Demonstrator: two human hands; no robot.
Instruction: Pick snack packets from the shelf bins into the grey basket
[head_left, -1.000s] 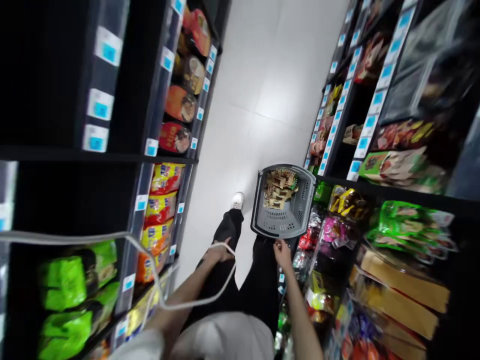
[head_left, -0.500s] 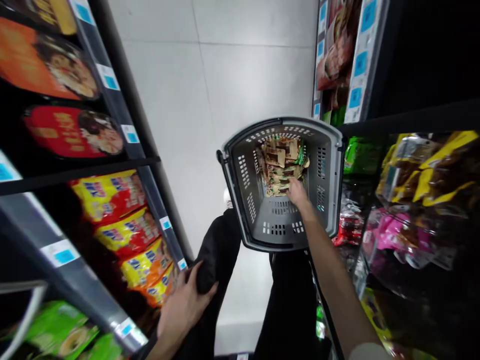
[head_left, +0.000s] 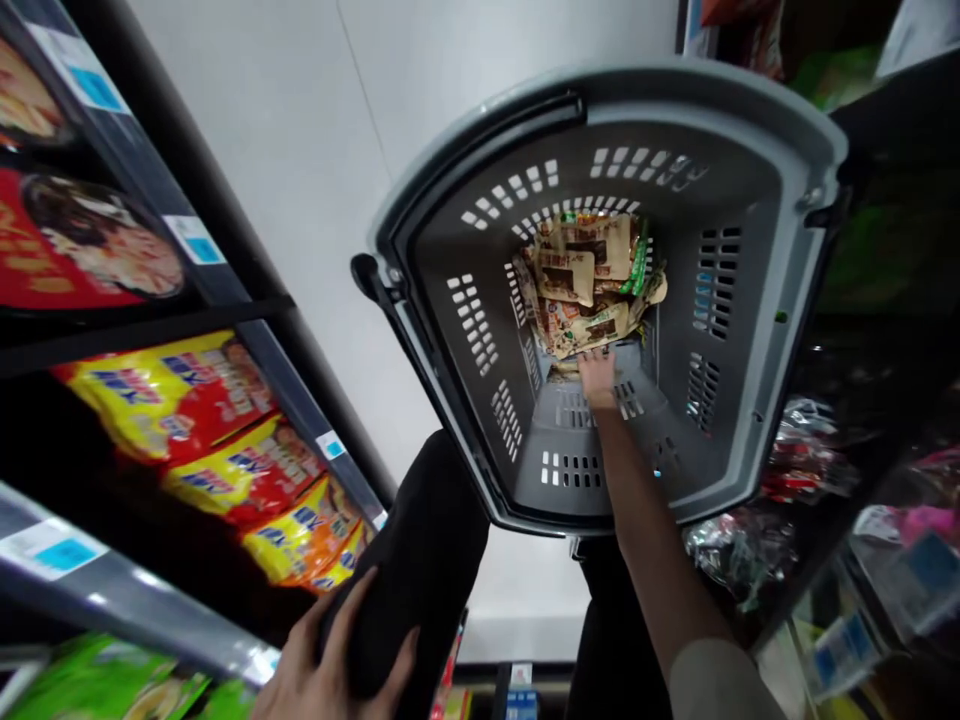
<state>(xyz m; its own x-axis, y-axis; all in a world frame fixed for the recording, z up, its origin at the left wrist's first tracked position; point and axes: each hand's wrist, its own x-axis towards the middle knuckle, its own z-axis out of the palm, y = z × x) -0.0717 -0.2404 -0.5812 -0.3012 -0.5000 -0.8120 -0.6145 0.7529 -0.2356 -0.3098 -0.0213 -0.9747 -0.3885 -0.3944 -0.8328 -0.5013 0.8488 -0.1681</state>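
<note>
My right hand reaches deep into a grey plastic shopping basket. Its fingers look stretched out against the near edge of a pile of beige and brown snack packets, fingertips partly hidden there. Another flat packet lies on the basket floor just left of that hand. Spread over my black-trousered knee is my left hand, with nothing in it. The basket's black handle is folded down along the rim.
Shelves flank me on both sides. On the left are yellow-and-red noodle packs, a red bowl package and green packs. Clear-wrapped packets fill the right shelf. Pale floor tiles run between.
The basket appears larger and closer as my view has moved down toward it. My right hand has shifted from on top of the packets to their near edge. My left hand stays on my knee.
</note>
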